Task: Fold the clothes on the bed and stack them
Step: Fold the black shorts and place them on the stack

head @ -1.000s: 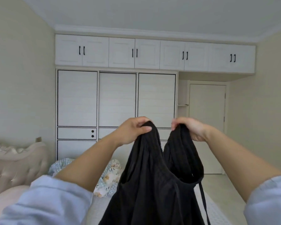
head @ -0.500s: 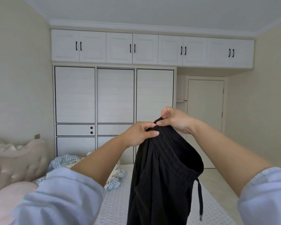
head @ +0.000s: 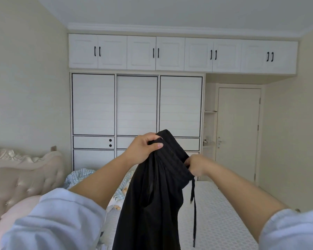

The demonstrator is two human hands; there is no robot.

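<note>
Aloft, black trousers (head: 157, 192), both hands (head: 143, 150) gripping

bed (head: 215, 219): white patterned mattress | on it: rumpled blue-checked bedding (head: 79, 175) (by the headboard) | pink pillow (head: 16, 212)

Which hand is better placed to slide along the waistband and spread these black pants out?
Probably the right hand. It grips the waistband lower on the black pants, beside the dangling drawstring, while the left hand pinches the top and holds them up.
</note>
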